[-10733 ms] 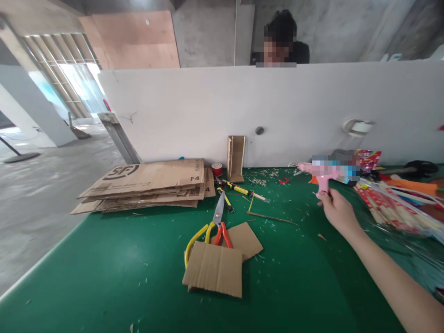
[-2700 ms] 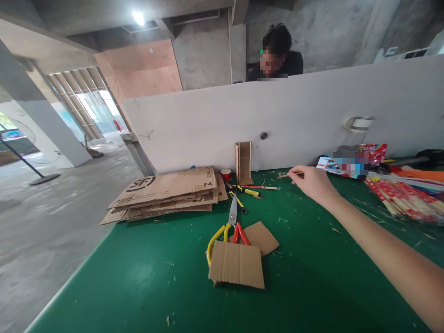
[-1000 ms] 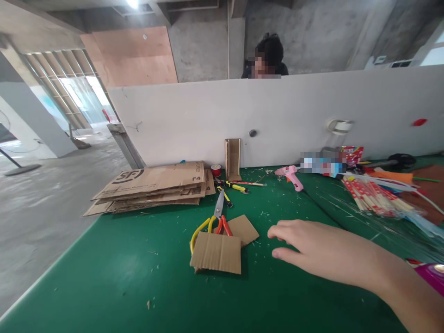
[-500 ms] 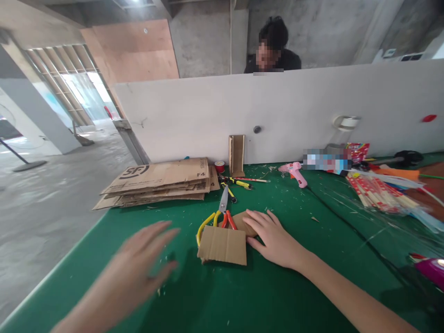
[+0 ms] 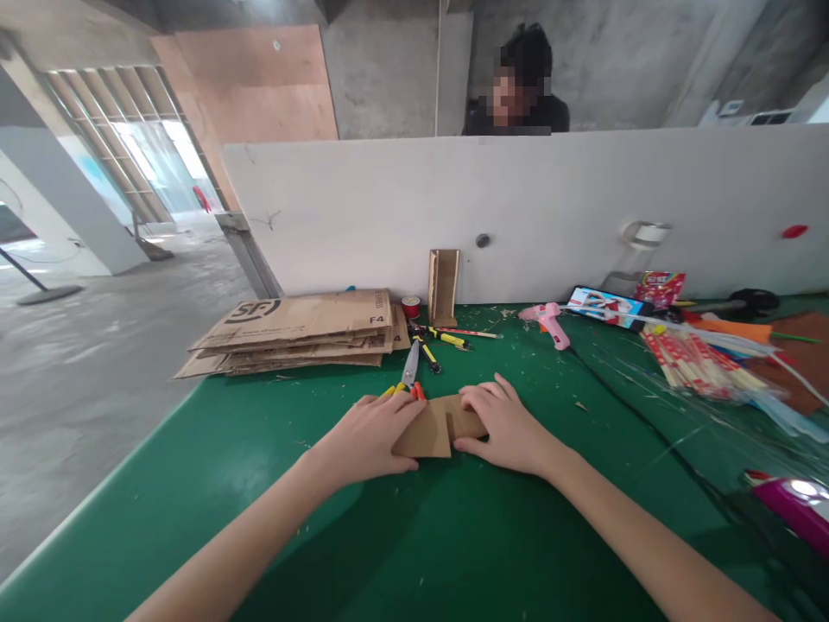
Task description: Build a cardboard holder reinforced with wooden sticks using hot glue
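Note:
Near the middle of the table, my left hand [image 5: 372, 436] is closed on a small flat cardboard piece [image 5: 428, 434], fingers over its far edge and thumb at the near side. A second cardboard piece [image 5: 461, 418] lies just right of it, partly overlapped. My right hand [image 5: 506, 432] grips that one by its right end, fingertips on top and thumb along the near edge. Directly behind, scissors [image 5: 410, 364] point away from me, their red and yellow handles partly hidden by my left hand and the cardboard.
Folded cardboard [image 5: 311, 324] is stacked at the back left, near a standing cardboard channel [image 5: 444, 288]. Yellow-black pliers [image 5: 450, 339] lie behind the scissors. A pink glue gun [image 5: 549, 323], a phone [image 5: 605, 308] and wrapped sticks [image 5: 690, 361] are rightward. Beyond the white partition [image 5: 363, 216] is a person [image 5: 522, 82].
My left hand has come in from the left and taken hold of the near cardboard piece, now turned slightly and shifted right. My right hand stays on the other piece.

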